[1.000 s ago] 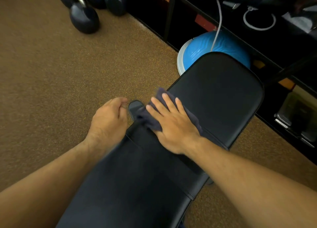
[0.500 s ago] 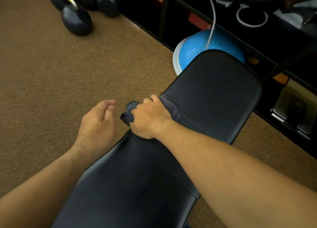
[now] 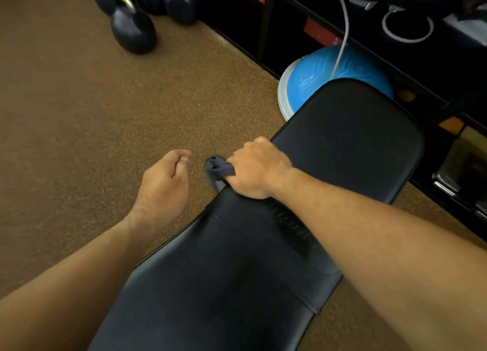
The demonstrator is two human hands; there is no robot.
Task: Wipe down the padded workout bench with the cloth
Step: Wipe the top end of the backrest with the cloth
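Note:
The black padded bench [image 3: 350, 137] runs from the bottom of the view up to the right, in two pads with a gap between them. My right hand [image 3: 257, 170] is fisted at the bench's left edge by that gap, gripping the dark cloth [image 3: 220, 167]. Only a bunched end of the cloth sticks out left of my knuckles; the remainder is hidden in my fist. My left hand [image 3: 163, 182] hovers over the floor just left of the bench, fingers loosely curled, holding nothing.
Brown speckled floor [image 3: 92, 113] lies to the left. Black kettlebells [image 3: 131, 29] stand at the top left. A blue half-dome balance trainer [image 3: 316, 73] sits against the dark storage rack [image 3: 395, 21] behind the bench's far end.
My right hand went from flat on the spread cloth to a fist that gathered the cloth at the bench's left edge. The left hand drew slightly away to the left.

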